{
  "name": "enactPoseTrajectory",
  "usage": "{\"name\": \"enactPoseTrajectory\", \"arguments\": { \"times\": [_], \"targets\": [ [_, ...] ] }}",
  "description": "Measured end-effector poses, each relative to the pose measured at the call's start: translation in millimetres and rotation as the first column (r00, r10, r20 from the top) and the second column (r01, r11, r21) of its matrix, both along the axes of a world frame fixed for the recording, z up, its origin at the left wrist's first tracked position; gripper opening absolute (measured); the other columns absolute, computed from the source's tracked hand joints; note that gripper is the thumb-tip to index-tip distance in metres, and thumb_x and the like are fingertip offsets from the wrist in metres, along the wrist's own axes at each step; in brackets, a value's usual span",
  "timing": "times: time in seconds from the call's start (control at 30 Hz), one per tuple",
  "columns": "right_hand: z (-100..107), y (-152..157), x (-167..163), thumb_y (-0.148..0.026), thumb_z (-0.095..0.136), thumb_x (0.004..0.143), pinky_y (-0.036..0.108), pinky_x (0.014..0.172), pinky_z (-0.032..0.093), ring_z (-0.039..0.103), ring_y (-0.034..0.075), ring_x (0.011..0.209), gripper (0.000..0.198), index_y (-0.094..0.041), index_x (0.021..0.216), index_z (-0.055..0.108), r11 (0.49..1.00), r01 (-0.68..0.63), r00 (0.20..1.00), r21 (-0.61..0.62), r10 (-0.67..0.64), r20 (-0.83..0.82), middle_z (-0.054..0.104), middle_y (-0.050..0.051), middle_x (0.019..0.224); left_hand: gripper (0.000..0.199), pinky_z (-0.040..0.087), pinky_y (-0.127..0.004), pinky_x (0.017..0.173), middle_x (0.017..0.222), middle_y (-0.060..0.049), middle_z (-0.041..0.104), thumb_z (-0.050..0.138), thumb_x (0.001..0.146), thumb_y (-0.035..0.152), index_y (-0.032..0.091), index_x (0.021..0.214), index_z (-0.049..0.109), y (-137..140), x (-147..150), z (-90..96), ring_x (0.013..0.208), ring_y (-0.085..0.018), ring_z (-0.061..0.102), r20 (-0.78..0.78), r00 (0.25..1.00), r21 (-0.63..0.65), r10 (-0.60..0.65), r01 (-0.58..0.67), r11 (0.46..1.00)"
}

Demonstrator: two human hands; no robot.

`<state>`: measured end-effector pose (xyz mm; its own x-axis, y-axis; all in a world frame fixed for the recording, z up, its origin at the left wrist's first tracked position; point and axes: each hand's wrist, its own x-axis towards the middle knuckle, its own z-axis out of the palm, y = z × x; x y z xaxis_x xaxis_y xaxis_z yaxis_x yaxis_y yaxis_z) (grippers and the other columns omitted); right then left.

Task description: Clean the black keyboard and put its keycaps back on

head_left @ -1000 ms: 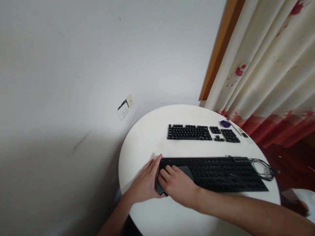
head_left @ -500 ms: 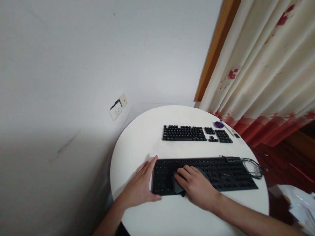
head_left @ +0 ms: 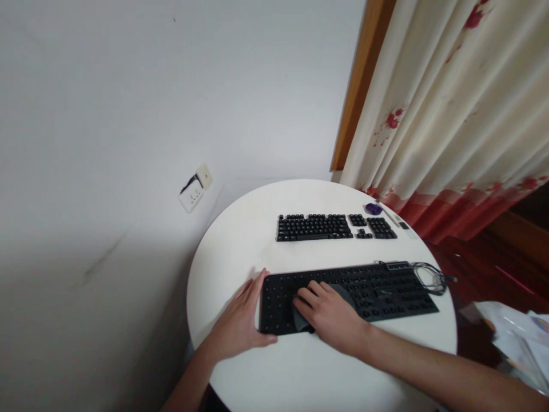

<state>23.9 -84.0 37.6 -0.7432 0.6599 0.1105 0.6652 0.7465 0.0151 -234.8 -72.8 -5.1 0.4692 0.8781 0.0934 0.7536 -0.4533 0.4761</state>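
Caps look all off: keycaps (head_left: pixel 315 227) laid out in blocks, far side of desk (head_left: pixel 231 252). Keyboard base (head_left: pixel 375 290) at the near side, switches exposed, no cap refitted that I can see. Left hand (head_left: pixel 238 317): grip spread wide, holding base's left end. Right hand (head_left: pixel 326 312): grip curled over dark grey cloth-like piece (head_left: pixel 344 294), left-half switches. Wiping looks underway; how much is left, can't tell.

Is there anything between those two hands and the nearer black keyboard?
Yes: a dark grey pad lies between the right hand and the keyboard. Nothing visible stands between the left hand and the keyboard's left end.
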Motion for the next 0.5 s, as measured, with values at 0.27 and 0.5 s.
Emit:
{"name": "enactPoseTrajectory", "arguments": {
  "times": [0.27,0.5],
  "targets": [
    [-7,-18,106,-0.001,0.059,0.075,0.042,0.091,0.043,0.051,0.027,0.106,0.053,-0.017,0.126,0.061,0.973,0.227,0.974,-0.046,-0.227,0.003,0.061,0.009,0.122,0.135,0.03,-0.052,0.119,0.162,-0.015,0.022,0.087,0.058,0.031,0.022,0.158,-0.004,2,0,-0.9,0.148,-0.035,0.025,-0.006,1.0,0.025,-0.01,0.011,1.0],
    [0,-18,76,-0.008,0.06,0.083,0.041,0.089,0.043,0.051,0.026,0.104,0.043,-0.017,0.124,0.059,0.983,0.184,0.982,-0.003,-0.184,-0.035,0.061,0.01,0.121,0.134,0.031,-0.053,0.119,0.162,-0.016,0.023,0.086,0.06,0.03,0.022,0.158,-0.005,2,0,-0.1,0.147,-0.036,0.026,-0.023,1.0,0.047,-0.011,0.012,0.999]
  ]
}}
